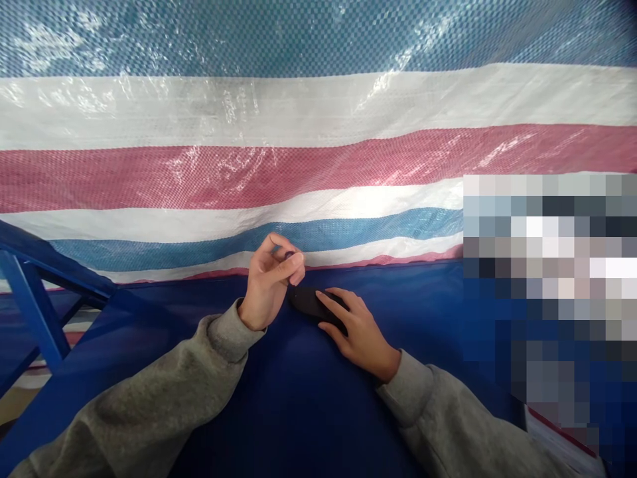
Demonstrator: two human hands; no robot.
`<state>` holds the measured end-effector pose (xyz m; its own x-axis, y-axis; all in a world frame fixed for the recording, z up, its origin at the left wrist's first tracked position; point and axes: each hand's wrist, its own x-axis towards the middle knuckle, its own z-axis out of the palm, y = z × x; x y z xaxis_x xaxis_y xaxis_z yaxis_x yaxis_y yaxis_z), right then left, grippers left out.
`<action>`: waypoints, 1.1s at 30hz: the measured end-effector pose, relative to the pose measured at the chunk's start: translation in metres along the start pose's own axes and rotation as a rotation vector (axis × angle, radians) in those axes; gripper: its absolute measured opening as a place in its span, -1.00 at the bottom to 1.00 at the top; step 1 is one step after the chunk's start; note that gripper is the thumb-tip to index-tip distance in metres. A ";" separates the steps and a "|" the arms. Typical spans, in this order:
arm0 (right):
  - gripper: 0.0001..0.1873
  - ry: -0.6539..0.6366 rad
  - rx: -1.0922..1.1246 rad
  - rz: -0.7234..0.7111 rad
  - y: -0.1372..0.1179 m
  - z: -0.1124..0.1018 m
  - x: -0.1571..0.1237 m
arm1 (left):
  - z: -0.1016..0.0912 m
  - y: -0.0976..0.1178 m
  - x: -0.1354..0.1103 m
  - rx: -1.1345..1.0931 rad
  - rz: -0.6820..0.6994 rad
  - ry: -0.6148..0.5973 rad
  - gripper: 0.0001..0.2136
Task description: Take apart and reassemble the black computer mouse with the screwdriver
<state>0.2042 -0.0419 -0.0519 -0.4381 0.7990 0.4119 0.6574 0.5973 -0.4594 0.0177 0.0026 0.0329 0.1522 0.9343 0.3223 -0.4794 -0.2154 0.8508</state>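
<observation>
My left hand (271, 279) is raised just over the blue surface, thumb and fingers pinched together. Between them shows a sliver of a small dark purple thing (289, 255), too covered to name. To its right, my right hand (361, 332) lies over a smooth black oblong object (309, 303) with a rounded end. The fingers rest across its top and far side, and the thumb is on the near side. The palm and fingers hide its right part.
Both hands are above a blue tabletop (298, 398). Behind it hangs a striped woven plastic sheet (249, 176). A blue metal frame (40, 309) stands at the left. A pixelated patch covers the right side, and a white, red-edged item (560, 435) shows below it.
</observation>
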 end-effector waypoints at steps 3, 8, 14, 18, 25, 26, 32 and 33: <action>-0.47 0.000 -0.017 -0.007 0.000 0.000 0.000 | 0.000 0.002 0.000 -0.017 -0.050 -0.007 -0.78; -0.46 0.003 -0.011 -0.008 0.000 0.000 0.000 | 0.000 0.000 0.000 0.097 -0.017 0.018 -0.78; -0.48 -0.010 0.010 0.002 0.000 0.000 0.000 | 0.000 0.000 0.001 0.066 0.037 0.054 -0.83; -0.49 -0.009 -0.002 -0.001 0.000 0.000 0.000 | -0.001 0.000 0.001 0.006 -0.020 0.022 -0.77; -0.48 0.003 -0.027 -0.005 0.000 0.000 0.000 | -0.001 -0.003 0.000 0.110 0.025 0.045 -0.85; -0.48 0.004 -0.028 -0.005 0.000 0.000 0.000 | 0.000 -0.003 0.001 0.104 0.032 0.048 -0.85; -0.47 0.000 -0.031 -0.008 -0.001 -0.001 0.000 | 0.000 -0.002 0.001 0.045 -0.015 0.026 -0.80; -0.47 0.000 -0.029 -0.006 0.000 0.000 0.000 | -0.001 -0.002 0.001 0.035 -0.025 0.021 -0.74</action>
<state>0.2041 -0.0419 -0.0515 -0.4418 0.7954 0.4150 0.6720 0.5999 -0.4342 0.0182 0.0041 0.0317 0.1457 0.9452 0.2923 -0.4446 -0.2014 0.8728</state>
